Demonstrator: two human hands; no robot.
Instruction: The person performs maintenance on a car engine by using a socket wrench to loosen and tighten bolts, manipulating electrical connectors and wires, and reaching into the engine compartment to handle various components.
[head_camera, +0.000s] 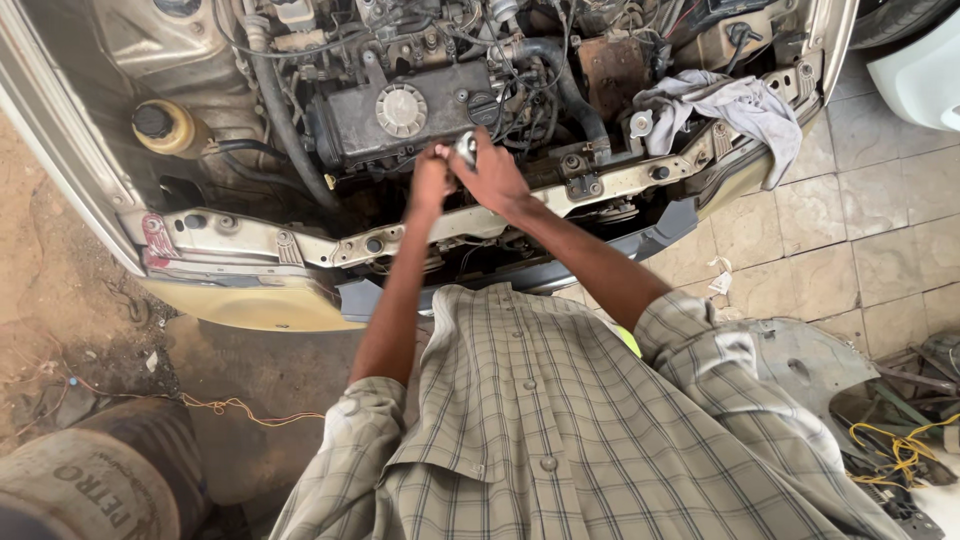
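- At the front edge of the open engine bay (250, 240), just behind the pale cross-member, both my hands meet over one small metal part (466, 146).
- My right hand (497, 180) is clenched around the small metal part, a short silvery cylinder; only its rounded upper end shows above my fingers.
- The part's long axis appears to stand roughly upright, exposed end pointing toward the dark engine cover (400, 115); the lower end is hidden in my grasp.
- My left hand (431, 183) presses against the same part from the left, fingers curled; I cannot tell whether it truly grasps it.
- A grey rag (735, 108) lies draped over the bay's right front corner, well apart from my hands.
- A yellowish reservoir (170, 128) with a black cap sits near the bay's left edge.
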